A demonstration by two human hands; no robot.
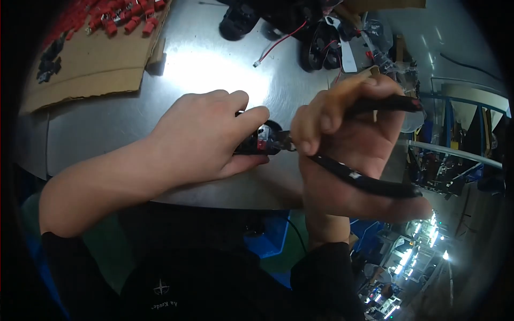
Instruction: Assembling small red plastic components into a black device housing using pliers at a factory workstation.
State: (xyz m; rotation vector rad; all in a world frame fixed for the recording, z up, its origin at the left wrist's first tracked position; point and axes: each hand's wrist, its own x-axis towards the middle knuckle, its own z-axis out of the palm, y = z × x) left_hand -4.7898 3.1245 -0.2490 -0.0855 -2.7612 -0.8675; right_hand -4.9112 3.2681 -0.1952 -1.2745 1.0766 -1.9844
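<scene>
My left hand (206,131) is closed around a small black housing (274,127) just above the metal table. Most of that part is covered by the fingers. A little red and pale metal piece (262,143) shows inside it. My right hand (342,140) holds pliers (369,184) with black handles spread apart, one along the fingers and the other across the palm near the thumb. The metal jaws (281,140) point left and reach the housing beside the red piece. Whether the jaws grip anything is too small to tell.
Cardboard (101,67) at the far left bears many red parts (126,18) and a few black pieces (50,61). Beyond my hands lie black housings (321,48) and a red-and-black wire (281,43) with a white connector. A blue bin (267,238) sits below the table edge.
</scene>
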